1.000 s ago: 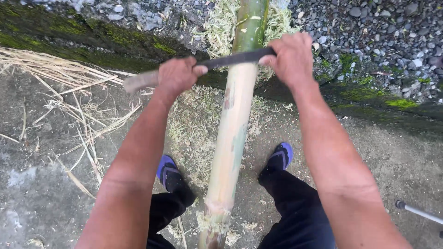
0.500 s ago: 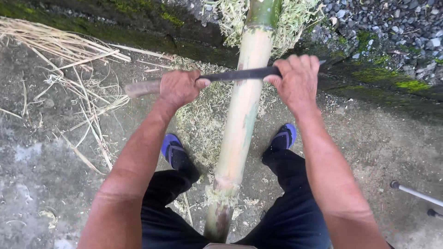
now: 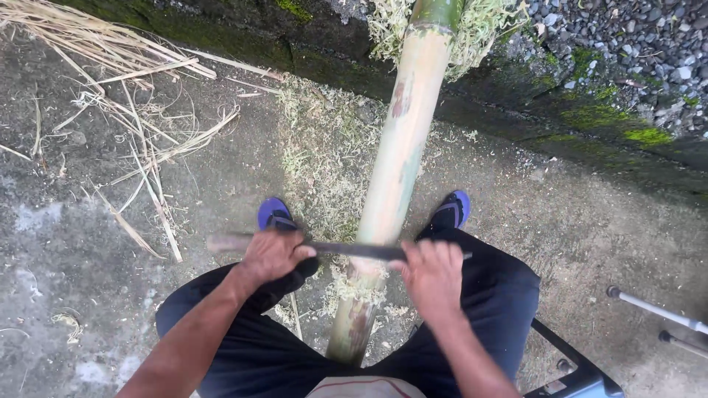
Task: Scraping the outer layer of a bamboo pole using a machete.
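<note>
A long pale bamboo pole [image 3: 398, 155] runs from between my knees up to a mossy stone kerb, its far end still green. Across it lies a dark long-bladed knife [image 3: 346, 250], held at both ends. My left hand [image 3: 271, 256] grips the wooden handle left of the pole; my right hand [image 3: 433, 275] grips the blade's far end on the right. The blade rests on the pole close to my lap, where curled shavings [image 3: 359, 289] cling to the stem.
Fine bamboo shavings [image 3: 321, 147] litter the concrete by the pole. Dry straw-like strips [image 3: 125, 110] lie at the left. Grey gravel [image 3: 634, 44] lies beyond the mossy kerb [image 3: 590, 125]. My blue shoes [image 3: 274, 215] flank the pole. Metal legs [image 3: 653, 309] stand at the right.
Both hands have drawn the knife along the pole toward my body, from near the kerb to just above my lap, scraping the surface.
</note>
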